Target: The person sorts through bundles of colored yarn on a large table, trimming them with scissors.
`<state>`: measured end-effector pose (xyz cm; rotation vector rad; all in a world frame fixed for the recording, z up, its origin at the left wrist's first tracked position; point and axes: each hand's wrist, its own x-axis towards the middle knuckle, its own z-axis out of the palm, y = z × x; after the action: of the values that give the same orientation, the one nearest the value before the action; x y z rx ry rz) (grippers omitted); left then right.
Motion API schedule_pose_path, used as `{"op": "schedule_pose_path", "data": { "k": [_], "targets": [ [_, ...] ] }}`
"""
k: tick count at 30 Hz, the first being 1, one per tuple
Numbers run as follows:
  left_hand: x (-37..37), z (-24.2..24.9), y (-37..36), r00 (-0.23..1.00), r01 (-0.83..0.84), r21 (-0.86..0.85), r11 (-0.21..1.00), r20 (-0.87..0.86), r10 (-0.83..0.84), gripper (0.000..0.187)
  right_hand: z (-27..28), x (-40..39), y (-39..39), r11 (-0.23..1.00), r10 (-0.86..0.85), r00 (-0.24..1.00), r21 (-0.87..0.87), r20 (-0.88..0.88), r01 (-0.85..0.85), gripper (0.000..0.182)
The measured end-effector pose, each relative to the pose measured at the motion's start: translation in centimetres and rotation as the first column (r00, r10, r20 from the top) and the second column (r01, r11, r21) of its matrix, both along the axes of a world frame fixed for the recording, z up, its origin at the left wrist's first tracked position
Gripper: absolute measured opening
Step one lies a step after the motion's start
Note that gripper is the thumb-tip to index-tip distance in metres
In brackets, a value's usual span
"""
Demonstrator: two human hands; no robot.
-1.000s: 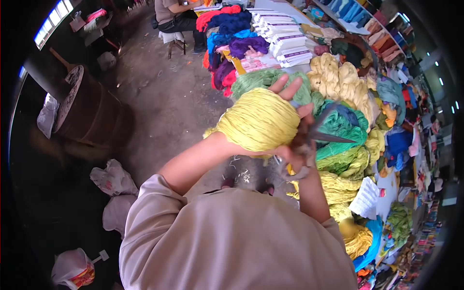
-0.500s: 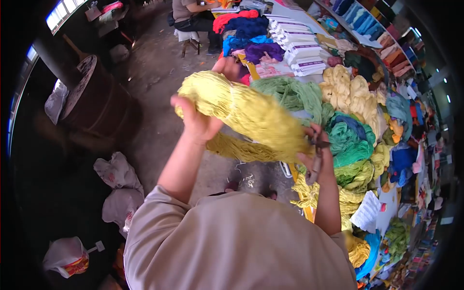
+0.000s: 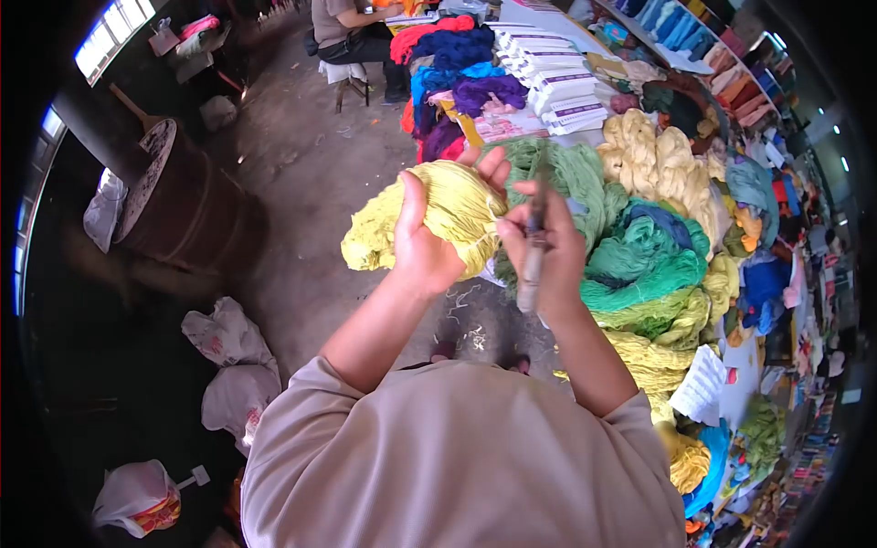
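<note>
A bundled skein of pale yellow yarn (image 3: 448,205) rests in my left hand (image 3: 427,256), whose thumb lies over the near side while the fingers curl round the far side. My right hand (image 3: 553,247) is at the skein's right end, holding a blurred dark tool with a greyish handle (image 3: 531,281); its thumb and a finger are by a thin tie on the yarn. Whether they pinch the tie is hard to tell. Right behind the hands lies sage green yarn (image 3: 562,178), with teal green yarn (image 3: 649,260) further right.
Cream yarn (image 3: 658,164), yellow yarn (image 3: 649,361), white packets (image 3: 557,78) and a paper sheet (image 3: 700,385) lie along the right. A seated person (image 3: 352,27) is at the far end. A rusty drum (image 3: 196,201) and white bags (image 3: 239,393) stand left.
The yellow skein, stretched between both hands before, is now gathered into a shorter bundle in my left hand. My right hand has moved left and up, and the tool now points upward.
</note>
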<state>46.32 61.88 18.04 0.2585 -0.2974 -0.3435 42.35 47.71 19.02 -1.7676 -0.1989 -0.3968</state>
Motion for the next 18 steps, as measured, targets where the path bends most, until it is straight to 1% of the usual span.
{"op": "schedule_pose_path", "data": {
  "k": [1,2,3,4,5,6,7,8,9,10,11,12,13,14,16,17,18],
  "targets": [
    [0.3,0.0,0.4,0.997,-0.067,0.053,0.996,0.035,0.066,0.094,-0.1,0.1,-0.3,0.989,0.043,0.998,0.138,0.038,-0.048,0.045],
    [0.4,0.2,1.0,0.997,-0.082,0.014,0.997,0.013,0.081,0.094,0.0,0.0,-0.6,0.968,0.059,0.998,0.243,0.009,-0.06,0.045],
    [0.5,0.1,1.3,0.996,-0.086,0.022,0.996,0.009,0.086,0.094,0.3,-0.3,-0.8,0.935,0.078,0.997,0.348,-0.022,-0.065,0.045],
    [0.6,0.0,1.6,0.996,-0.089,0.012,0.996,-0.022,0.089,0.094,0.6,-0.5,-0.7,0.906,0.079,0.993,0.422,-0.093,-0.033,0.045],
    [0.7,0.0,1.8,0.995,-0.089,0.004,0.996,-0.049,0.089,0.095,0.1,-0.4,-0.6,0.901,0.077,0.993,0.433,-0.093,-0.03,0.045],
    [0.8,-0.1,1.6,0.989,-0.102,-0.052,0.993,-0.113,0.095,0.088,-0.8,0.0,-0.7,0.898,0.098,0.989,0.438,-0.106,-0.042,0.044],
    [1.2,-0.6,1.6,0.99,-0.096,-0.04,0.995,-0.11,0.091,0.088,-1.7,0.4,-0.7,0.894,0.117,0.986,0.444,-0.12,-0.052,0.044],
    [1.7,-1.5,1.7,0.983,-0.069,-0.083,0.994,-0.176,0.054,0.077,-2.4,0.7,-0.4,0.875,0.126,0.982,0.482,-0.144,-0.041,0.044],
    [2.1,-2.2,1.6,0.971,-0.044,-0.126,0.991,-0.24,0.013,0.066,-3.6,1.3,-0.5,0.886,0.151,0.975,0.46,-0.164,-0.06,0.045],
    [2.6,-2.4,1.5,0.965,-0.071,-0.097,0.993,-0.26,0.044,0.052,-4.6,1.8,-0.5,0.895,0.175,0.967,0.439,-0.183,-0.079,0.045],
    [3.3,-2.7,1.4,0.961,-0.13,0.01,0.991,-0.245,0.128,0.047,-5.5,2.0,-0.3,0.868,0.178,0.96,0.494,-0.217,-0.049,0.041],
    [3.9,-2.9,1.3,0.954,-0.189,0.115,0.975,-0.215,0.211,0.042,-6.1,1.8,-0.7,0.887,0.176,0.953,0.46,-0.248,-0.045,0.038],
    [4.4,-2.0,0.9,0.937,-0.249,0.197,0.948,-0.2,0.287,0.031,-6.6,1.4,-1.6,0.905,0.177,0.944,0.423,-0.277,-0.045,0.036],
    [5.4,-2.3,1.0,0.93,-0.285,0.257,0.923,-0.159,0.332,0.029,-7.2,0.5,-2.6,0.887,0.273,0.92,0.445,-0.281,-0.128,0.039],
    [7.3,-3.0,0.8,0.902,-0.36,0.38,0.852,-0.092,0.422,0.027,-7.6,-2.8,-3.2,0.787,0.485,0.785,0.582,-0.384,-0.202,0.06],
    [7.8,-3.1,0.5,0.907,-0.355,0.39,0.85,-0.077,0.414,0.027,-6.8,-4.5,-2.8,0.753,0.566,0.678,0.629,-0.469,-0.194,0.053],
    [8.2,-3.1,-0.1,0.895,-0.402,0.391,0.828,-0.021,0.445,0.026,-6.1,-5.6,-2.5,0.716,0.638,0.598,0.66,-0.485,-0.229,0.059]
  ]
}}
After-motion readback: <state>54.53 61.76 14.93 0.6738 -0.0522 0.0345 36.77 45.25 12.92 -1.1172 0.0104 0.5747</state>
